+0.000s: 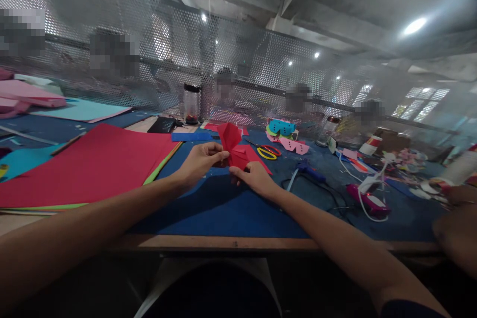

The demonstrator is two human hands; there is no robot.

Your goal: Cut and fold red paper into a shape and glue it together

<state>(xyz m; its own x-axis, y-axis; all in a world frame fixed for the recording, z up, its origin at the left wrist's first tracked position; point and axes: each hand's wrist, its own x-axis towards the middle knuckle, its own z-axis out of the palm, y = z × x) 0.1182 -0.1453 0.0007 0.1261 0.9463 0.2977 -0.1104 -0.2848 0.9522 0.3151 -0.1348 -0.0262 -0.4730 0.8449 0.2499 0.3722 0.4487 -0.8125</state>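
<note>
Between my two hands, above the blue table mat (pixel 219 213), is a folded red paper bow (pixel 231 141) with fanned pleats. My left hand (pixel 206 156) pinches it near its middle, thumb and fingers closed. My right hand (pixel 257 176) grips its lower right part between thumb and fingers. Behind the bow lies a flat piece of red paper (pixel 261 158), partly hidden. Just right of that rest scissors (pixel 269 152) with yellow and red handles.
Large red sheets (pixel 93 164) are stacked at the left. A blue glue gun (pixel 311 171) with its cable, a magenta power strip (pixel 368 201), cut-out paper pieces (pixel 281 127) and a lidded jar (pixel 192 104) stand around. Another person's arm (pixel 460 223) is at the right edge.
</note>
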